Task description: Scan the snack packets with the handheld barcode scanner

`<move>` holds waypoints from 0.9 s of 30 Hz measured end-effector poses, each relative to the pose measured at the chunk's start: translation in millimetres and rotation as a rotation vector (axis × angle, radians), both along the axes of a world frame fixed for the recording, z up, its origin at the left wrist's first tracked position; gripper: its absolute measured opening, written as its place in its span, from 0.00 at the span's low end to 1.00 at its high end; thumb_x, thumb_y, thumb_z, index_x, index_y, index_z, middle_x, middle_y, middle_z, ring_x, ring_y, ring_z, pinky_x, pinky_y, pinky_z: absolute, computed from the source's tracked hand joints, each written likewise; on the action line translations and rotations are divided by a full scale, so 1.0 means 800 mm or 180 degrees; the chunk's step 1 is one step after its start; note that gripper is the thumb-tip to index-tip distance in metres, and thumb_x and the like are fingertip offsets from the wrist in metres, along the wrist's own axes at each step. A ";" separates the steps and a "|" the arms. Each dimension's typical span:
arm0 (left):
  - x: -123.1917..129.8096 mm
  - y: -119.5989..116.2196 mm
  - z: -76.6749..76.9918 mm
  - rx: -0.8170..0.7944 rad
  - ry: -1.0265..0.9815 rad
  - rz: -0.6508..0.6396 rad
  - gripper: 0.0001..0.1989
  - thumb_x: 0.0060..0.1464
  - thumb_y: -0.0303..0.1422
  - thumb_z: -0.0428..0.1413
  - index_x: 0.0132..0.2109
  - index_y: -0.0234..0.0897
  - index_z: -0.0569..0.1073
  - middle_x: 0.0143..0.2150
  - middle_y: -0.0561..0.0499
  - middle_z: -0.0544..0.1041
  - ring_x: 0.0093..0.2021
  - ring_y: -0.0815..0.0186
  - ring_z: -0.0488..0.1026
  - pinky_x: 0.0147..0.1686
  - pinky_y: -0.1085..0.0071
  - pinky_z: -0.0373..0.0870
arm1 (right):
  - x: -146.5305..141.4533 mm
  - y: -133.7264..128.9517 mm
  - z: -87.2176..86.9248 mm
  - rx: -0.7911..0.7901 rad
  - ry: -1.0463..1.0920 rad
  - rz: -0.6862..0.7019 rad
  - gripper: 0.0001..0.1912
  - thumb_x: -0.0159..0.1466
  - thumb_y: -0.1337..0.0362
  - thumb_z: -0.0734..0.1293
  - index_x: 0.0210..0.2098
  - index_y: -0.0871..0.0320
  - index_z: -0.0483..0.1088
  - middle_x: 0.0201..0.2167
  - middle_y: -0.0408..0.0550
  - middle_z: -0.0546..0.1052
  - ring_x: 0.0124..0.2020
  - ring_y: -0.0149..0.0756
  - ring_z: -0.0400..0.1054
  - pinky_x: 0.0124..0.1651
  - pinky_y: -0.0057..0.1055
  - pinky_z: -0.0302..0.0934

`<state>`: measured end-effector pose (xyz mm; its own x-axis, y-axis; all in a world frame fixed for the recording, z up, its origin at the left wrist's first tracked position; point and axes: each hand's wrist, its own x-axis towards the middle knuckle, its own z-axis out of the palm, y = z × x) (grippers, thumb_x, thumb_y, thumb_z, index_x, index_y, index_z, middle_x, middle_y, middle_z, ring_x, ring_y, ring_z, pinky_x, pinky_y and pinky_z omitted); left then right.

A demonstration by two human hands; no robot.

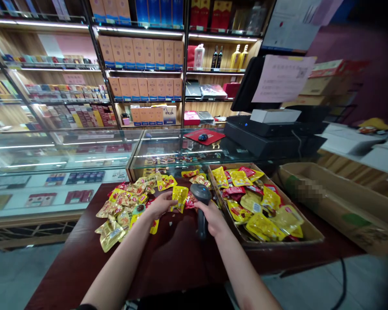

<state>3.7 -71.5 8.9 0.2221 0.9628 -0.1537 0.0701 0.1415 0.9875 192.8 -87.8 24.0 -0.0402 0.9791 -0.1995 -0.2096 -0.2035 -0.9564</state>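
Note:
My left hand grips a yellow snack packet by its left edge, holding it upright over the dark red table. In my right hand is a dark barcode scanner, its head close to the packet's right side. A heap of gold, yellow and red snack packets spreads to the left of my left hand. Right of the scanner stands an open cardboard tray filled with more packets.
An empty-looking cardboard box sits at the right. Behind the table are a glass display counter, a red mouse mat with a mouse, and a monitor above a black cash drawer. Stocked shelves line the back.

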 end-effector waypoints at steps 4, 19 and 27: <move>-0.007 -0.002 -0.002 -0.0715 -0.1221 0.0016 0.22 0.43 0.30 0.65 0.48 0.33 0.73 0.44 0.41 0.78 0.40 0.58 0.77 0.37 0.65 0.75 | 0.000 -0.009 0.001 0.0147 0.0021 0.0247 0.18 0.47 0.64 0.71 0.38 0.60 0.75 0.34 0.47 0.80 0.41 0.41 0.71 0.44 0.33 0.61; -0.031 0.083 0.015 -0.0782 -0.0735 0.0742 0.16 0.36 0.30 0.69 0.35 0.32 0.77 0.36 0.45 0.80 0.32 0.67 0.76 0.30 0.76 0.72 | 0.001 -0.017 0.010 0.0293 -0.0618 0.0430 0.14 0.52 0.62 0.69 0.37 0.61 0.74 0.32 0.45 0.78 0.37 0.38 0.70 0.41 0.31 0.61; -0.023 0.113 0.033 -0.0674 -0.0551 0.0497 0.19 0.30 0.32 0.71 0.35 0.33 0.78 0.35 0.46 0.80 0.30 0.67 0.76 0.29 0.76 0.70 | -0.005 -0.044 0.044 0.0520 -0.0279 0.0309 0.15 0.51 0.59 0.70 0.37 0.59 0.72 0.37 0.49 0.77 0.38 0.40 0.72 0.39 0.34 0.66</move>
